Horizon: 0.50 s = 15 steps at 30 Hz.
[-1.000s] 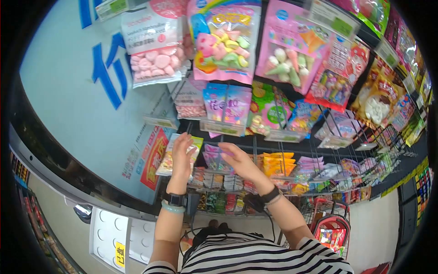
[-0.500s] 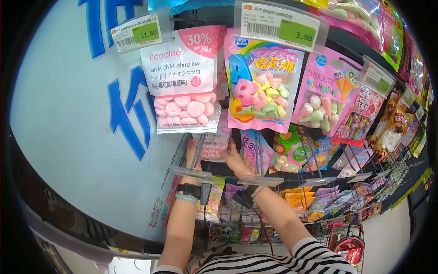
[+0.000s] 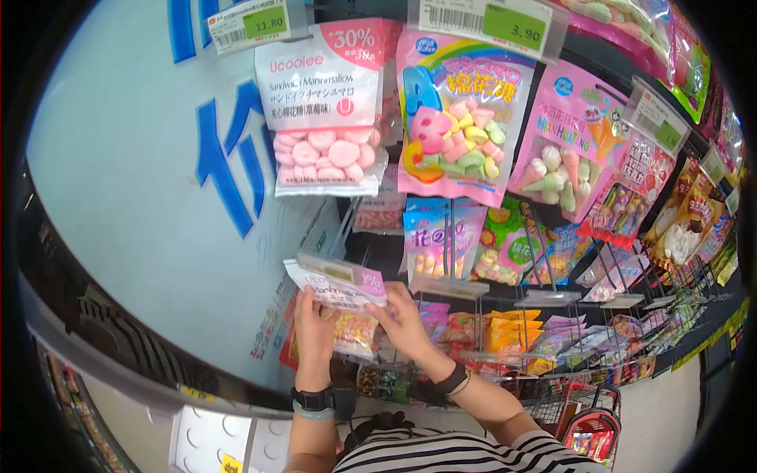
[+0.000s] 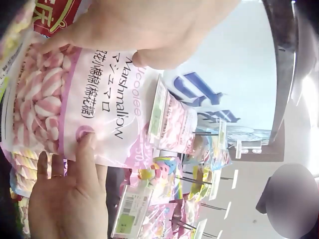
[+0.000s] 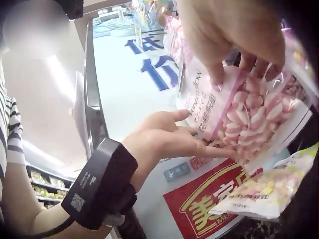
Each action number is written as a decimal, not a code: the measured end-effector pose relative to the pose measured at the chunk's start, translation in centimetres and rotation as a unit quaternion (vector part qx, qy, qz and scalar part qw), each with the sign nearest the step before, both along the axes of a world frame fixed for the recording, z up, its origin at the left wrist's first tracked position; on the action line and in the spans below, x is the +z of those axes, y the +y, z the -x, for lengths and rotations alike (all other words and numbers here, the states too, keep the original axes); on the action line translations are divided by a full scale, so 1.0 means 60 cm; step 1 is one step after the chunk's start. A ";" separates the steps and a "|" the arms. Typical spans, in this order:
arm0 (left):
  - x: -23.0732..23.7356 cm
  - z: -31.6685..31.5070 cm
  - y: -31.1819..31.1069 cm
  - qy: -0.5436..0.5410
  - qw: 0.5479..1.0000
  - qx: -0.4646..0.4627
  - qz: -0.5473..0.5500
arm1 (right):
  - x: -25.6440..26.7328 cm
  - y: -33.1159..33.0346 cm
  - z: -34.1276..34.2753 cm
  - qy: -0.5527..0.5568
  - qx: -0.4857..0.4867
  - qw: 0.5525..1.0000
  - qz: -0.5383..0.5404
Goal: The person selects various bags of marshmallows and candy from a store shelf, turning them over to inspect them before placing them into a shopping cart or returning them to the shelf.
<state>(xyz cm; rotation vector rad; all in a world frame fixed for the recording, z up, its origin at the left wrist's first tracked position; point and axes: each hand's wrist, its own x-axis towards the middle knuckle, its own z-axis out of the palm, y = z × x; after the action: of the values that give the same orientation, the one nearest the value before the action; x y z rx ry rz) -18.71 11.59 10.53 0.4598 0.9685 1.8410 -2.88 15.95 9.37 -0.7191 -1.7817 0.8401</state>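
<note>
A white and pink bag of striped marshmallows [image 3: 343,293] is held up between my two hands, below the hanging bags. My left hand [image 3: 314,335] grips its left edge, thumb toward the printed front. The right hand [image 3: 404,322] pinches the opposite edge, with its thumb [image 4: 85,142] on the front. Pink and white twisted marshmallows [image 4: 44,99] show through the clear lower part. A clear price-tag holder [image 3: 325,266] overlaps the bag's top in the head view. Behind the held bag's lower edge hangs a yellow-trimmed candy bag [image 3: 355,335].
Larger marshmallow bags, one white and pink [image 3: 323,102] and one with a rainbow [image 3: 464,118], hang above on hooks. Several small packets [image 3: 512,335] fill the lower rack. A light blue panel [image 3: 118,158] stands at left. A red shopping basket [image 3: 591,418] is at lower right.
The hands reached up to a bag hanging in the second row, and now hold it lower and nearer my body. It is tilted now. Another similar bag shows behind on the rack.
</note>
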 end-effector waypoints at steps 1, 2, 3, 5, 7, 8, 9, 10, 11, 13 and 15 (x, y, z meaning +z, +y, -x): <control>0.000 -0.004 -0.013 -0.006 1.000 0.006 -0.011 | 0.003 -0.011 -0.003 -0.003 0.011 1.000 0.003; 0.001 -0.008 -0.027 -0.012 1.000 0.012 -0.022 | 0.006 -0.022 -0.008 -0.004 0.016 1.000 0.011; 0.004 -0.014 -0.039 -0.007 1.000 0.016 -0.010 | 0.009 -0.032 -0.015 -0.012 0.022 0.999 0.027; 0.001 -0.028 -0.064 -0.025 1.000 -0.007 -0.008 | 0.003 -0.053 -0.032 -0.029 0.005 1.000 -0.002; -0.012 -0.054 -0.085 -0.062 0.998 -0.024 -0.015 | 0.014 -0.091 -0.059 -0.020 -0.007 1.000 0.005; -0.026 -0.070 -0.094 -0.062 0.998 -0.026 -0.013 | 0.023 -0.111 -0.073 -0.011 -0.024 1.000 0.008; -0.033 -0.089 -0.103 -0.068 0.997 -0.030 -0.004 | 0.025 -0.130 -0.086 0.022 -0.032 0.998 0.046; -0.037 -0.109 -0.109 -0.074 0.997 -0.036 0.006 | 0.022 -0.145 -0.101 0.023 -0.039 0.998 0.049; -0.041 -0.135 -0.116 -0.089 0.995 -0.026 0.047 | 0.018 -0.158 -0.119 0.003 -0.088 0.996 -0.004; -0.037 -0.164 -0.134 -0.164 0.968 -0.187 0.024 | 0.019 -0.193 -0.156 -0.040 -0.160 0.983 -0.077; -0.058 -0.201 -0.145 -0.233 0.894 -0.380 -0.042 | 0.016 -0.236 -0.191 -0.086 -0.158 0.976 -0.125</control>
<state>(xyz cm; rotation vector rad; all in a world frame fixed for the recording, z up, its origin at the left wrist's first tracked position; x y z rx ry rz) -6.64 2.92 7.06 0.3511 0.2987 1.1840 8.60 1.80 10.35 -0.8980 -1.8209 0.3426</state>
